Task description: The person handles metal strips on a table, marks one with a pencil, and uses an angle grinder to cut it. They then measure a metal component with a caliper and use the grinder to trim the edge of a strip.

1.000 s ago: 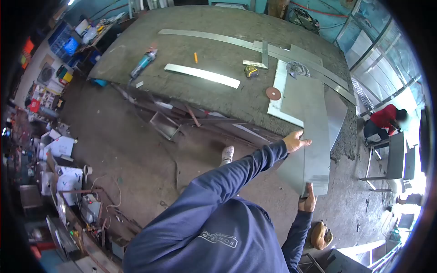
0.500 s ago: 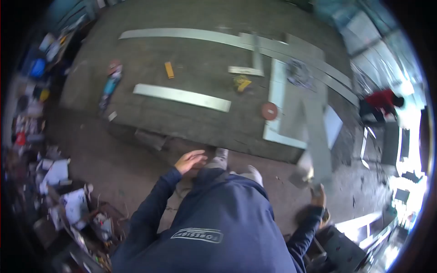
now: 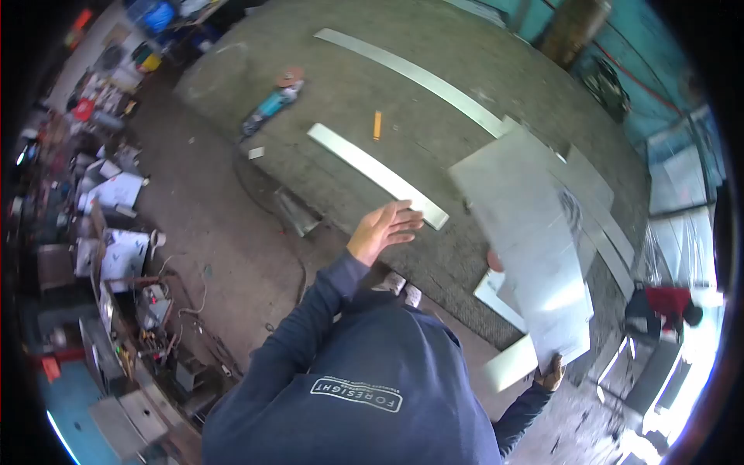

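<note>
My right hand (image 3: 550,373) grips the near end of a wide grey metal sheet (image 3: 531,232), which is raised and slants over the right part of the table. My left hand (image 3: 385,230) is empty with its fingers spread, close to the near end of a short pale metal strip (image 3: 376,174) on the table (image 3: 287,170). A yellow-orange piece (image 3: 377,125) lies beyond that strip. A long curved-looking strip (image 3: 411,71) lies farther back. The sheet hides part of an L-shaped pale piece (image 3: 497,301) and a reddish disc (image 3: 494,260).
A teal angle grinder (image 3: 271,104) lies at the table's left end. Cluttered shelves and scrap (image 3: 124,256) line the left side. Another person in red (image 3: 668,306) bends at the far right. A cable runs on the floor beside the table.
The wide sheet has swung up across the table's right part, held by my right hand. My left hand has moved forward and right, over the table's edge. The view has turned.
</note>
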